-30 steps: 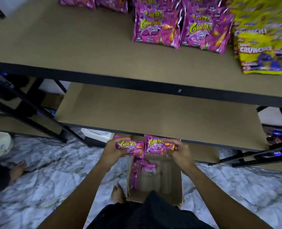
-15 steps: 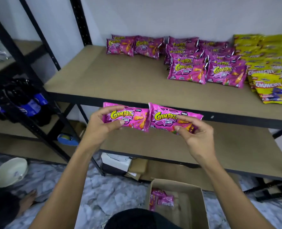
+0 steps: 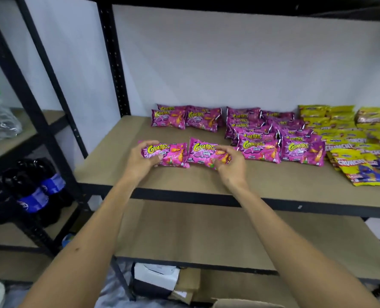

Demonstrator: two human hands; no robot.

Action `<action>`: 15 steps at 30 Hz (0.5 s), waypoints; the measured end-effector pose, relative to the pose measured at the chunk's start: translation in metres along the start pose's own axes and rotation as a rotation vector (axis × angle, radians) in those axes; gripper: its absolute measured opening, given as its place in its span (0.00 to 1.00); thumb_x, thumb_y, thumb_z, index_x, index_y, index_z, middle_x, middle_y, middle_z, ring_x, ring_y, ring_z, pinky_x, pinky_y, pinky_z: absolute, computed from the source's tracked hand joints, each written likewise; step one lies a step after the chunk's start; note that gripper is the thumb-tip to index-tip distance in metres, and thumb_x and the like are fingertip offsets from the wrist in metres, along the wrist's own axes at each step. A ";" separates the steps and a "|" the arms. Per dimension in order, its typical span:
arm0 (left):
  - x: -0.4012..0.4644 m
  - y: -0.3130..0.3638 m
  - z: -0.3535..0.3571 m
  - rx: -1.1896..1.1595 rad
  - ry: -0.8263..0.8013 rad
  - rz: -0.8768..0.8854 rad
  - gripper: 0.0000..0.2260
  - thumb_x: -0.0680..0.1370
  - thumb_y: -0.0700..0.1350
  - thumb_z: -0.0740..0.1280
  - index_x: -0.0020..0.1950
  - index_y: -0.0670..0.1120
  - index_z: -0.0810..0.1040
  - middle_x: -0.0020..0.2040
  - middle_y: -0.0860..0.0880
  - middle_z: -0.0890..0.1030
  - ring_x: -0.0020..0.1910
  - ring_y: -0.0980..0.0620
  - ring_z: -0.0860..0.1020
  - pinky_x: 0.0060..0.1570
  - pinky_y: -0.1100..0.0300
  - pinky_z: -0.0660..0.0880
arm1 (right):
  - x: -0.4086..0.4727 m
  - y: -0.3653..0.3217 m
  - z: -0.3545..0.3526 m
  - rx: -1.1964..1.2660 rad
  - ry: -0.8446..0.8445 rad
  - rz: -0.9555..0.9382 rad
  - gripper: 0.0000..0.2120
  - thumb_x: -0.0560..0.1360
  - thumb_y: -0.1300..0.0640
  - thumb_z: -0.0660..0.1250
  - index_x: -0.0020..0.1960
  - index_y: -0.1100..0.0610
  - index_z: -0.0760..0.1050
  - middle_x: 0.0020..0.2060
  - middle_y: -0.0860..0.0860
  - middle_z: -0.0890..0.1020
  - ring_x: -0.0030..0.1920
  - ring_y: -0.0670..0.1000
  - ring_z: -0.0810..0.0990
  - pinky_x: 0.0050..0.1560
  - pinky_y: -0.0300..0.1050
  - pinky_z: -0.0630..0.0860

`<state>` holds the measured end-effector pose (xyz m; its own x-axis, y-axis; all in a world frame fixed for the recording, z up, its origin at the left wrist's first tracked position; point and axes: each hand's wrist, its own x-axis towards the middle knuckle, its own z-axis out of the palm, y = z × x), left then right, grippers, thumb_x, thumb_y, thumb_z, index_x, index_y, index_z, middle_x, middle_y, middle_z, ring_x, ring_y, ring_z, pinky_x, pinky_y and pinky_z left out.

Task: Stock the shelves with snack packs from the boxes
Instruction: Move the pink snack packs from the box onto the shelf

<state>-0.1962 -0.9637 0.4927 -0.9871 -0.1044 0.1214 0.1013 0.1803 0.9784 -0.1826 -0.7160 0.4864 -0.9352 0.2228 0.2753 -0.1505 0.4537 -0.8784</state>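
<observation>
Two pink snack packs held over the upper shelf, one in each hand.

Left to right: dark bottles (image 3: 32, 192) on the neighbouring rack; left hand (image 3: 140, 160), fingers curled round the left pink pack (image 3: 169, 153); right hand (image 3: 230, 165), pinching the right pink pack (image 3: 203, 152), the two packs side by side just above the shelf board (image 3: 109, 161); stacked pink packs (image 3: 271, 138) behind and beside; yellow packs (image 3: 349, 138) at far right.

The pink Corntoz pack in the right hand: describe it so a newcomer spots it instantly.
Find the upper brown shelf. Near its front, two pink packs sit side by side apart from the stacked rows; the Corntoz pack is the right one, gripped by the right hand, nearest the front stacks.
</observation>
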 end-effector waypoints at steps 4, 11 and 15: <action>0.034 -0.003 -0.008 0.191 0.066 0.059 0.17 0.72 0.37 0.74 0.58 0.52 0.80 0.54 0.49 0.80 0.51 0.53 0.79 0.46 0.71 0.74 | 0.025 -0.011 0.010 0.049 -0.043 0.054 0.18 0.72 0.63 0.73 0.58 0.47 0.78 0.63 0.49 0.76 0.56 0.50 0.79 0.49 0.28 0.75; 0.097 -0.009 -0.018 0.348 0.199 0.149 0.20 0.69 0.38 0.77 0.57 0.55 0.81 0.56 0.41 0.75 0.52 0.48 0.78 0.60 0.55 0.75 | 0.072 -0.021 0.040 -0.047 0.044 -0.010 0.19 0.73 0.67 0.70 0.58 0.47 0.77 0.57 0.55 0.78 0.42 0.50 0.80 0.44 0.36 0.79; 0.115 -0.009 -0.012 0.366 0.223 0.185 0.20 0.71 0.36 0.74 0.61 0.50 0.80 0.58 0.41 0.72 0.52 0.52 0.74 0.59 0.68 0.67 | 0.093 -0.020 0.054 -0.147 0.073 -0.023 0.22 0.73 0.71 0.66 0.63 0.52 0.77 0.61 0.56 0.67 0.37 0.46 0.76 0.58 0.42 0.76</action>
<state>-0.3095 -0.9895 0.5004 -0.9019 -0.2382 0.3603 0.1830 0.5450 0.8182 -0.2843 -0.7510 0.5080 -0.9052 0.2707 0.3275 -0.1183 0.5797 -0.8062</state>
